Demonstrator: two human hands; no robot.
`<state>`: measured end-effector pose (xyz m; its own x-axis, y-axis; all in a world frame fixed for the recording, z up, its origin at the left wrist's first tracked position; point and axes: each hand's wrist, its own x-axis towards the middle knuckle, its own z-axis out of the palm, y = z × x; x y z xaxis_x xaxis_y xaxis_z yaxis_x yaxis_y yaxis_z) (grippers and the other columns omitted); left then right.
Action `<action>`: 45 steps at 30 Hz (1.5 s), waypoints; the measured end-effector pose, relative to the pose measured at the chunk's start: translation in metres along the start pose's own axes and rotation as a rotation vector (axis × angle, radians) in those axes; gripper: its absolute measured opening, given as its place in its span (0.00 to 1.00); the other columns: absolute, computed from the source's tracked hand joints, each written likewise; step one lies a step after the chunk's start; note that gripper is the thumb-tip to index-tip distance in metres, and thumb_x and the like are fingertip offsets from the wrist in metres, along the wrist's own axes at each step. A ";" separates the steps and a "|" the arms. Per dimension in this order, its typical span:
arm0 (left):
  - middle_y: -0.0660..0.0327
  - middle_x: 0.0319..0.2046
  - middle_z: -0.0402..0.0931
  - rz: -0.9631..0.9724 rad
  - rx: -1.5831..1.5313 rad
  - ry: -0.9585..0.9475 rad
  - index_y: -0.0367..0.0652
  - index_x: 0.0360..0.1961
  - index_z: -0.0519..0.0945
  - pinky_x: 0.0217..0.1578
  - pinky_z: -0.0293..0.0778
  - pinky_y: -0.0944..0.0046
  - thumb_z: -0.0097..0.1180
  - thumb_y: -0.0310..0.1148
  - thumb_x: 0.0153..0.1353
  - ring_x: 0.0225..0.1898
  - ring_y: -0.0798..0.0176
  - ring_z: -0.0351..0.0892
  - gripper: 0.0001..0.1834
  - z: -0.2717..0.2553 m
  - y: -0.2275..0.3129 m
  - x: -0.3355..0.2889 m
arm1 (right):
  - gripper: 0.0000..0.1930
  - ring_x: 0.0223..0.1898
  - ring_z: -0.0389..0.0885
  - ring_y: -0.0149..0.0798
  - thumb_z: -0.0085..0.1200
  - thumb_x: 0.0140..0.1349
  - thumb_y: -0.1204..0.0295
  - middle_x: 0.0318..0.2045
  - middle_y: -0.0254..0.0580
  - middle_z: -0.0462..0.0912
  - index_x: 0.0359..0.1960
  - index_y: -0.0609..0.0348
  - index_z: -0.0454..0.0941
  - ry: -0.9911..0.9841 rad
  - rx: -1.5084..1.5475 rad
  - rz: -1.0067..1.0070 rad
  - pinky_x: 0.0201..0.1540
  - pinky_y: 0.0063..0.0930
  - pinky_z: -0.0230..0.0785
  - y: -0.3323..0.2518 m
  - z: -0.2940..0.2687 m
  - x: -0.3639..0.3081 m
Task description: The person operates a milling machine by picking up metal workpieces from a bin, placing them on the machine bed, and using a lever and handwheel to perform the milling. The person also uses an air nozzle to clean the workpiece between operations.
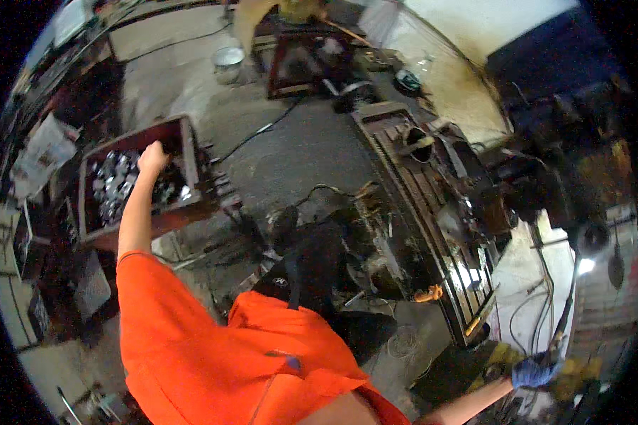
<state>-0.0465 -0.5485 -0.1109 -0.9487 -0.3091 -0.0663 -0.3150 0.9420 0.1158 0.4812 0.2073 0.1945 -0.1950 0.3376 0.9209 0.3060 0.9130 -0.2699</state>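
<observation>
My left hand [154,157] is bare, its fingers curled closed, and reaches over the rim of a dark reddish metal box [184,134]. Whether it holds something cannot be made out. Inside the box lies a heap of small shiny metal parts [117,180], just left of this hand. Far out to the right, my right hand [536,370] wears a blue glove and is wrapped round a long dark lever [567,312] that rises from its grip.
A slotted machine table [411,205] runs along the right, with an orange-handled piece [429,293] near its edge. A white bucket [227,60] stands at the back. A dark cable [262,129] crosses the floor. Crumpled pale sheeting [46,156] sits left of the box.
</observation>
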 end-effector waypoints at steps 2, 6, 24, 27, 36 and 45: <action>0.54 0.40 0.75 0.062 0.075 -0.025 0.45 0.40 0.72 0.40 0.71 0.53 0.50 0.36 0.52 0.43 0.49 0.74 0.14 0.036 -0.019 0.022 | 0.13 0.40 0.74 0.38 0.41 0.57 0.77 0.39 0.45 0.78 0.42 0.67 0.74 -0.008 0.739 0.363 0.44 0.29 0.66 0.034 -0.017 0.007; 0.52 0.39 0.76 0.078 0.082 -0.043 0.46 0.39 0.74 0.37 0.72 0.50 0.43 0.36 0.55 0.40 0.48 0.76 0.12 0.039 -0.005 0.020 | 0.10 0.42 0.74 0.40 0.38 0.59 0.72 0.37 0.48 0.78 0.31 0.64 0.72 0.195 0.658 0.428 0.51 0.33 0.60 -0.031 0.015 0.013; 0.63 0.21 0.70 0.013 -1.058 0.145 0.35 0.31 0.74 0.20 0.65 0.67 0.60 0.36 0.51 0.17 0.69 0.64 0.14 -0.007 -0.058 0.066 | 0.19 0.46 0.74 0.44 0.38 0.53 0.79 0.45 0.50 0.75 0.48 0.69 0.69 0.199 0.167 -0.149 0.52 0.32 0.63 -0.068 0.008 0.119; 0.62 0.21 0.71 0.144 -1.311 0.155 0.37 0.34 0.74 0.21 0.67 0.70 0.59 0.36 0.52 0.19 0.71 0.67 0.14 -0.058 0.005 0.039 | 0.18 0.42 0.74 0.40 0.45 0.51 0.83 0.41 0.46 0.76 0.47 0.67 0.71 0.321 0.085 -0.300 0.49 0.30 0.65 -0.097 -0.009 0.116; 0.60 0.24 0.72 0.362 -1.405 -0.099 0.36 0.36 0.73 0.28 0.71 0.69 0.58 0.32 0.52 0.21 0.69 0.71 0.13 -0.103 0.143 0.000 | 0.07 0.22 0.74 0.27 0.52 0.53 0.70 0.22 0.34 0.80 0.29 0.57 0.80 -0.607 0.351 1.162 0.25 0.23 0.67 -0.004 0.124 -0.236; 0.64 0.25 0.72 0.556 -1.695 -0.505 0.39 0.33 0.72 0.26 0.71 0.67 0.55 0.28 0.53 0.23 0.70 0.72 0.07 -0.094 0.277 -0.057 | 0.14 0.24 0.72 0.27 0.63 0.46 0.65 0.21 0.29 0.75 0.32 0.57 0.76 -0.558 0.382 1.296 0.26 0.24 0.63 0.017 0.221 -0.340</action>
<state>-0.0817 -0.2823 0.0180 -0.9429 0.3155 0.1067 0.0033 -0.3115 0.9502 0.3470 0.1586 -0.1855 -0.3371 0.9149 -0.2221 0.3010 -0.1188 -0.9462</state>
